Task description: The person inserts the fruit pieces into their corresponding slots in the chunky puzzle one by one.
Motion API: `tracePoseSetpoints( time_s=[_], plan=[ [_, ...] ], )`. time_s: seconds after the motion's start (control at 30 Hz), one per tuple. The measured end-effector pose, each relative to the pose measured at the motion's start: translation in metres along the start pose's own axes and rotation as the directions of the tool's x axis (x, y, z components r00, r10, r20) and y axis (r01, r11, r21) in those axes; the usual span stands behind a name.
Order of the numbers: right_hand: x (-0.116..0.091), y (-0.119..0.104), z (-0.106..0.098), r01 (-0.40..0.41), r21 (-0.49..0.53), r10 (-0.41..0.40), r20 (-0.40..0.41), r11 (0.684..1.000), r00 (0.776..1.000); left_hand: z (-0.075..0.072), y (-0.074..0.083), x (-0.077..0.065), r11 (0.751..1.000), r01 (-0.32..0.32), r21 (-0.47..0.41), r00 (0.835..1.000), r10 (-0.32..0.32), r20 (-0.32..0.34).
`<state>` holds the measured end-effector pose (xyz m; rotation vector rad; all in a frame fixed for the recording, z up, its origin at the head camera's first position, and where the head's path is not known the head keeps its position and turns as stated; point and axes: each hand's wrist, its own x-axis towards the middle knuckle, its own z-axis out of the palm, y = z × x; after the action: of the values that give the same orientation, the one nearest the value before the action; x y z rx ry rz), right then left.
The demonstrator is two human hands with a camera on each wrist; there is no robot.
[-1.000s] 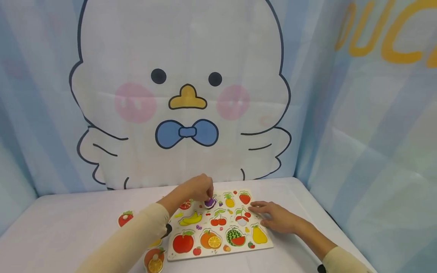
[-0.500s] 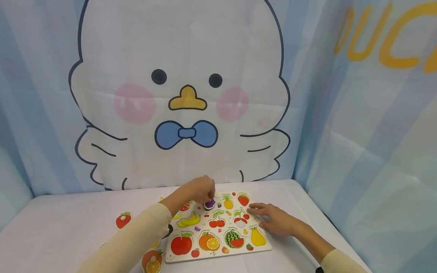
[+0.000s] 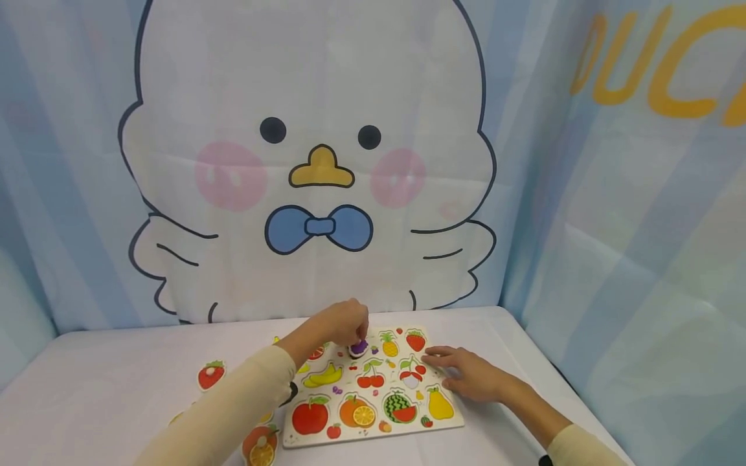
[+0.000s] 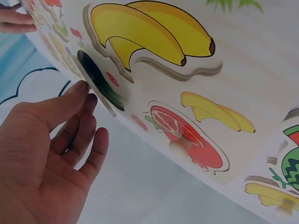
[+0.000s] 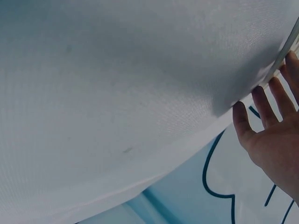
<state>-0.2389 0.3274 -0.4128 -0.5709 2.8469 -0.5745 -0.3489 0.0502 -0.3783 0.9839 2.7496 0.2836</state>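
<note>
My left hand pinches a purple fruit puzzle piece at the back of the white fruit puzzle board. In the left wrist view, this piece looks dark and stands tilted against the board, by the thumb and index fingertips of the left hand. Its knob is hidden there. At the board's right edge lies my right hand, fingers extended and spread, fingertips touching the board near the strawberry picture. The right wrist view has the right hand with its fingertips along the board's edge.
Left of the board lie a strawberry piece and an orange piece, both knobbed; my left sleeve partly covers other pieces. A red cut-fruit piece with a knob sits in the board. A printed curtain hangs behind the white table.
The head view has shifted a little. My left hand has edged slightly right over the board, still pinching the purple piece. My right hand keeps its place at the board's edge.
</note>
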Motion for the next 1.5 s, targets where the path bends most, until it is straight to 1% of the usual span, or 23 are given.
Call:
tracePoseSetpoints(
  time_s=[0.13, 0.33, 0.47, 0.63, 0.8, 0.97, 1.07, 1.3, 1.4, 1.5],
  plan=[
    [0.001, -0.001, 0.001, -0.005, 0.001, 0.005, 0.003, 1.0, 1.0, 0.003, -0.001, 0.0, 1.0, 0.012, 0.008, 1.0, -0.012, 0.001],
    [0.002, -0.004, 0.001, -0.019, 0.0, 0.019, 0.004, 1.0, 1.0, 0.007, -0.003, 0.0, 0.998, 0.007, 0.059, 1.0, -0.007, 0.003],
    [0.002, -0.006, 0.0, -0.015, 0.001, 0.015, 0.005, 1.0, 1.0, 0.007, -0.005, 0.0, 0.998, -0.004, 0.068, 1.0, 0.004, 0.007],
    [0.003, -0.007, -0.001, -0.012, 0.005, 0.012, 0.005, 1.0, 1.0, 0.002, -0.005, -0.003, 0.999, -0.001, 0.047, 0.999, -0.001, 0.045],
    [0.004, -0.009, -0.001, -0.018, 0.008, 0.018, 0.003, 1.0, 1.0, -0.004, -0.004, -0.01, 0.999, 0.01, 0.044, 0.996, -0.014, 0.086],
    [0.005, -0.01, -0.003, -0.039, 0.005, 0.039, -0.003, 0.999, 0.999, -0.007, -0.005, -0.018, 0.999, 0.013, 0.035, 0.996, -0.016, 0.092],
    [0.005, -0.01, -0.003, -0.045, 0.004, 0.045, -0.01, 0.999, 0.999, -0.006, -0.007, -0.021, 1.0, 0.01, 0.015, 0.996, -0.011, 0.088],
    [0.003, -0.007, -0.001, -0.062, 0.018, 0.063, -0.016, 0.998, 0.998, 0.0, -0.012, -0.024, 0.999, -0.042, 0.024, 0.997, 0.041, 0.071],
    [0.002, -0.006, 0.001, -0.072, 0.01, 0.072, -0.018, 0.997, 0.997, 0.0, -0.013, -0.026, 0.999, -0.049, -0.001, 0.996, 0.049, 0.081],
    [0.001, -0.005, 0.002, -0.063, 0.013, 0.063, -0.018, 0.998, 0.998, 0.0, -0.016, -0.028, 0.998, -0.039, -0.057, 0.994, 0.044, 0.099]
  ],
)
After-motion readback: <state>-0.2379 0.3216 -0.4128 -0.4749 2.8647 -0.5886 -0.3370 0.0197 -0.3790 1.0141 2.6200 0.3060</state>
